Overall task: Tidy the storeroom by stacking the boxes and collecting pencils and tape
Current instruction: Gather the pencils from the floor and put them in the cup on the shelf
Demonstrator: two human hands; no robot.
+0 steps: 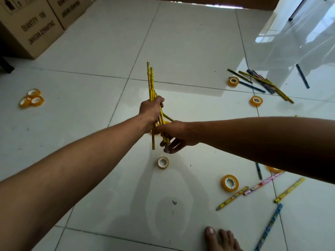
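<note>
While the left hand [151, 109] grips a bundle of yellow pencils [151, 82] and the right hand [174, 134] pinches its lower ends, much remains: loose pencils [261, 81] and tape rolls [229, 183] lie scattered over the tiled floor [181, 51], cardboard boxes [30, 26] unstacked.

Left hand [151, 110] and right hand [174, 134] hold yellow pencils [151, 82] above tiled floor [90, 105].
</note>
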